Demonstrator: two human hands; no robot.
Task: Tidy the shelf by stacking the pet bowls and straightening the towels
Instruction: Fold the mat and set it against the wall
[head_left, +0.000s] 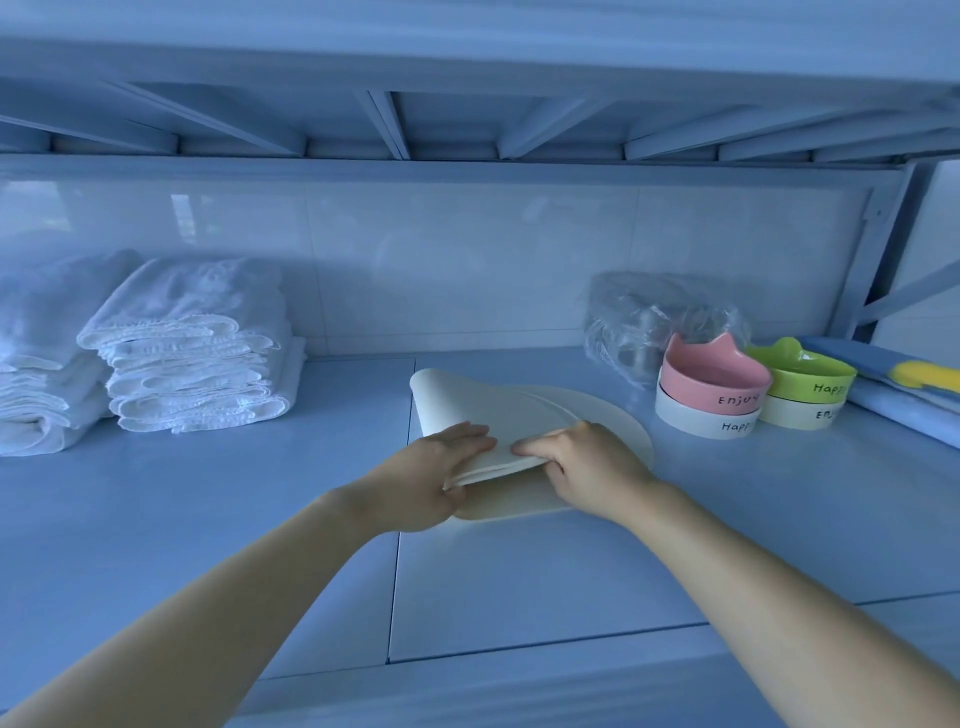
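Note:
A flexible cream mat lies mid-shelf, its left part folded over onto itself. My left hand pinches the folded layers at their near left edge, thumb below. My right hand grips the same folded edge from the right, fingers curled over it. At the right stand two bowl stacks: a pink bowl on a white one, and a green bowl on another white one. Two piles of folded white towels sit at the left, the outer pile partly cut off.
A crumpled clear plastic bag lies behind the pink bowl. Blue cloth or pads with a yellow object occupy the far right. The upper shelf's underside hangs close above. A white tiled wall backs the shelf.

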